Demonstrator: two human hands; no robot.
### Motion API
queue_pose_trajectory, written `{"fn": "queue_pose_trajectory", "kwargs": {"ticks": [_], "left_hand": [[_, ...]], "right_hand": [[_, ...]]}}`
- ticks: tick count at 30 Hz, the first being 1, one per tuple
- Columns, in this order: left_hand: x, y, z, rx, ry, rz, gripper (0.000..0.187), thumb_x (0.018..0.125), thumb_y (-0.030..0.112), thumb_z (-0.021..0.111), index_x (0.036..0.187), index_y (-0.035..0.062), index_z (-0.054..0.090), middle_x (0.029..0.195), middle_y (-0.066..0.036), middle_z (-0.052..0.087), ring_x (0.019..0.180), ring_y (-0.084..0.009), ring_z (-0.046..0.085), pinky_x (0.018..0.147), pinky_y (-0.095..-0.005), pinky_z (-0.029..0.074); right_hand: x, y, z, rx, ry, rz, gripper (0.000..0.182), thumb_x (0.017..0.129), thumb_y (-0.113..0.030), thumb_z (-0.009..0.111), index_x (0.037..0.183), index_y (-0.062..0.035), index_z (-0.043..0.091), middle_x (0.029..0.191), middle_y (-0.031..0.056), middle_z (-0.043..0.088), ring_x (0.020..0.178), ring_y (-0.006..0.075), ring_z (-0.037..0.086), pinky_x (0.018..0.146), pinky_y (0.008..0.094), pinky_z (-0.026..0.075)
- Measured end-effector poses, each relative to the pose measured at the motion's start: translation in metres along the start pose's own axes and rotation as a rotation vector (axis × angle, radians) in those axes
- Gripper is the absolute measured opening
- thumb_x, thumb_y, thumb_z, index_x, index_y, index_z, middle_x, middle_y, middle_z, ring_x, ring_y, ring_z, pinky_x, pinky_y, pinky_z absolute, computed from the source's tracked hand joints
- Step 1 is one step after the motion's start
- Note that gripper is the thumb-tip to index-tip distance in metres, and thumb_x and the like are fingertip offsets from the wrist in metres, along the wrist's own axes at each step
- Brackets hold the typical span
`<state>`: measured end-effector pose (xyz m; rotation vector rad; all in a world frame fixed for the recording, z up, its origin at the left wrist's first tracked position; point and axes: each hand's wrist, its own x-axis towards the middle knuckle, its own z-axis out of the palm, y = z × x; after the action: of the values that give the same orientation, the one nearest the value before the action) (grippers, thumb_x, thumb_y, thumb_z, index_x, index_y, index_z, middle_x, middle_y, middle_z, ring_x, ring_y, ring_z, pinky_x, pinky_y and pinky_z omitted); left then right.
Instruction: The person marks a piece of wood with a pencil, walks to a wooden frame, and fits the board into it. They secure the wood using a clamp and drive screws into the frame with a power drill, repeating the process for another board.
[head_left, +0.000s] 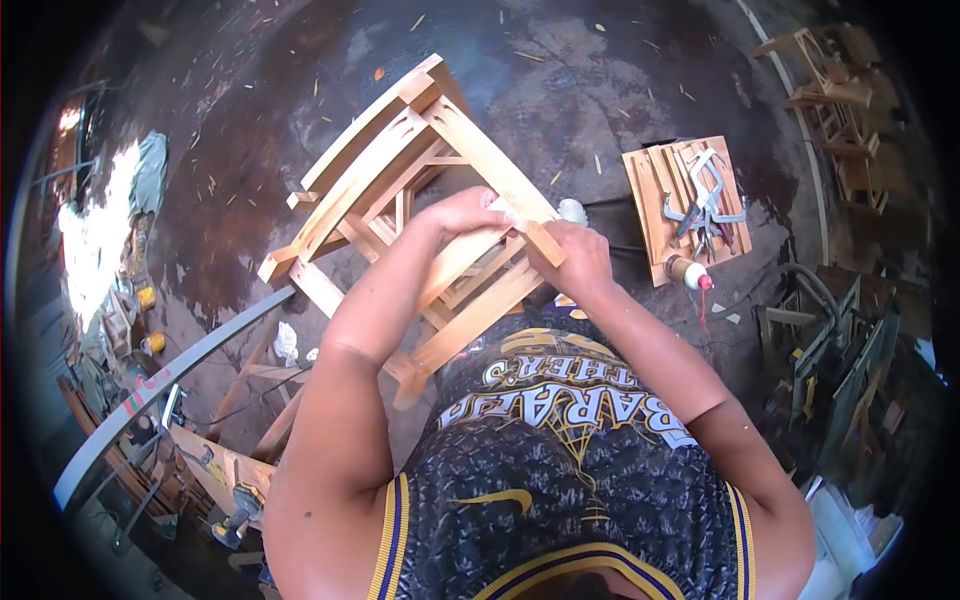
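A pale wooden chair or stool frame (485, 150) made of jointed rails and posts stands tilted in front of my body. My left hand (466, 212) reaches over it with closed fingers near the right corner joint. Between those fingers shows a small white piece (502, 208), perhaps cloth or paper; its kind is not clear. My right hand (578, 258) is wrapped round the post end (545, 243) at that same corner. Just beyond the right hand is a whitish rounded object (572, 211), partly hidden.
To the right, a wooden board (650, 200) carries metal clamps (708, 195) and a glue bottle with a red tip (697, 277). A long grey strip (190, 370) runs along the left. A drill (240, 512) lies lower left. Wooden chair parts (830, 90) stand far right.
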<state>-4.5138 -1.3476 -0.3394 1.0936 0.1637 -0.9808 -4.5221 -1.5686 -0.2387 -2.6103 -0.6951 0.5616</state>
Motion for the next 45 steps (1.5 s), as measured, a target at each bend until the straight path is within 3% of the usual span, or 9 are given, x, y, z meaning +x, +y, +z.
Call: {"fn": "queue_pose_trajectory", "kwargs": {"ticks": [1, 5, 7, 14, 23, 26, 31, 37, 45], "left_hand": [[0.002, -0.002, -0.005, 0.004, -0.005, -0.022, 0.039, 0.088, 0.019, 0.070, 0.118, -0.0035, 0.060, 0.109, -0.008, 0.067, 0.096, -0.0110, 0.063, 0.084, -0.0244, 0.052], [0.011, -0.009, -0.004, 0.097, 0.030, 0.038, 0.036, 0.090, 0.018, 0.066, 0.117, -0.0048, 0.060, 0.109, -0.009, 0.067, 0.092, -0.0125, 0.066, 0.081, -0.0257, 0.053], [0.004, 0.001, 0.007, 0.204, 0.152, 0.051, 0.027, 0.088, 0.014, 0.066, 0.108, -0.0036, 0.064, 0.094, -0.009, 0.070, 0.084, -0.0135, 0.066, 0.076, -0.0288, 0.052], [0.019, -0.019, -0.002, 0.243, 0.194, 0.169, 0.032, 0.084, 0.016, 0.069, 0.108, -0.0051, 0.064, 0.095, -0.011, 0.070, 0.085, -0.0160, 0.066, 0.077, -0.0294, 0.051], [0.020, -0.010, -0.005, 0.253, 0.276, -0.002, 0.038, 0.077, 0.017, 0.075, 0.103, -0.0087, 0.065, 0.095, -0.014, 0.070, 0.084, -0.0186, 0.067, 0.076, -0.0297, 0.052], [0.004, 0.009, 0.006, 0.096, 0.151, -0.094, 0.038, 0.079, 0.013, 0.073, 0.109, -0.0078, 0.062, 0.096, -0.014, 0.070, 0.079, -0.0168, 0.067, 0.075, -0.0282, 0.054], [0.002, 0.000, -0.006, 0.060, -0.088, -0.022, 0.047, 0.071, 0.008, 0.079, 0.114, -0.0011, 0.062, 0.099, -0.010, 0.070, 0.088, -0.0169, 0.067, 0.083, -0.0302, 0.052], [0.004, 0.002, 0.004, 0.295, 0.118, 0.045, 0.053, 0.066, 0.007, 0.083, 0.115, 0.0004, 0.064, 0.104, -0.008, 0.069, 0.092, -0.0171, 0.066, 0.086, -0.0322, 0.051], [0.008, 0.008, 0.005, 0.176, 0.034, 0.044, 0.056, 0.065, 0.004, 0.083, 0.116, -0.0001, 0.063, 0.108, -0.007, 0.069, 0.096, -0.0169, 0.065, 0.089, -0.0315, 0.050]], "right_hand": [[-0.002, -0.001, 0.002, 0.035, 0.058, -0.016, 0.016, 0.077, -0.024, 0.067, 0.081, -0.0088, 0.065, 0.080, 0.0120, 0.066, 0.078, 0.0324, 0.066, 0.068, 0.0440, 0.051], [-0.004, -0.003, 0.007, 0.058, 0.153, -0.039, 0.016, 0.077, -0.024, 0.068, 0.079, -0.0089, 0.064, 0.078, 0.0114, 0.066, 0.073, 0.0325, 0.066, 0.065, 0.0440, 0.051], [-0.005, -0.003, 0.008, 0.010, 0.148, -0.071, 0.016, 0.077, -0.025, 0.068, 0.081, -0.0094, 0.066, 0.077, 0.0108, 0.066, 0.068, 0.0330, 0.065, 0.063, 0.0440, 0.052], [-0.005, -0.002, 0.009, 0.053, 0.171, -0.076, 0.018, 0.078, -0.028, 0.069, 0.087, -0.0118, 0.068, 0.080, 0.0108, 0.068, 0.070, 0.0338, 0.066, 0.064, 0.0439, 0.053], [-0.001, -0.005, 0.008, -0.066, 0.132, -0.055, 0.022, 0.081, -0.033, 0.066, 0.082, -0.0113, 0.066, 0.078, 0.0096, 0.067, 0.069, 0.0335, 0.066, 0.062, 0.0442, 0.052], [-0.002, -0.003, 0.009, -0.040, 0.135, -0.040, 0.021, 0.081, -0.032, 0.066, 0.080, -0.0110, 0.065, 0.077, 0.0092, 0.067, 0.068, 0.0332, 0.066, 0.061, 0.0436, 0.052], [0.001, -0.002, 0.009, -0.112, 0.073, 0.000, 0.028, 0.079, -0.038, 0.069, 0.084, -0.0102, 0.067, 0.077, 0.0116, 0.066, 0.071, 0.0334, 0.065, 0.062, 0.0420, 0.052], [0.002, 0.004, 0.013, -0.165, 0.086, -0.029, 0.025, 0.077, -0.035, 0.070, 0.080, -0.0111, 0.064, 0.075, 0.0089, 0.064, 0.069, 0.0315, 0.065, 0.061, 0.0425, 0.052], [0.002, 0.008, 0.008, -0.119, 0.071, -0.127, 0.013, 0.081, -0.023, 0.060, 0.089, -0.0126, 0.058, 0.083, 0.0058, 0.064, 0.082, 0.0247, 0.066, 0.066, 0.0392, 0.052]]}}
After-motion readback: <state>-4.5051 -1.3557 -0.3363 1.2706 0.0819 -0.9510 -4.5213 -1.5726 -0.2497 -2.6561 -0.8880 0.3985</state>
